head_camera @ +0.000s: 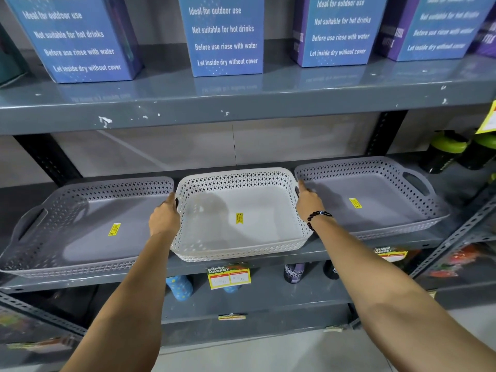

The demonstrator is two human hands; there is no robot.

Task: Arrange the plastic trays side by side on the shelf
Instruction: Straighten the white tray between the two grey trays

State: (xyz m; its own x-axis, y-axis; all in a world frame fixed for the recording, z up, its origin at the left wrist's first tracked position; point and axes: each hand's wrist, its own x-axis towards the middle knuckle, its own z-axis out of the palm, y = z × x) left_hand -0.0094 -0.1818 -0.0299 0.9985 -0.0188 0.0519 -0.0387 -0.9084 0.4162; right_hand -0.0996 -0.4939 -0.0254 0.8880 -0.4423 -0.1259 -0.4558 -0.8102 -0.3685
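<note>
White tray (241,210) sits mid-shelf (335,249), front rim overhanging the edge, between 2 grey trays: left grey tray (88,226) nearly touching, right grey tray (375,200) just beside. Left hand (164,217) and right hand (308,201) grip its side handles, fingers curled closed.

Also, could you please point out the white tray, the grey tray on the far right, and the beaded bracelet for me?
white tray (241,210): head view, on its bare floor left of the yellow sticker.
right grey tray (375,194): head view, on its floor.
beaded bracelet (318,216): head view, on the dark beads at the right wrist.
</note>
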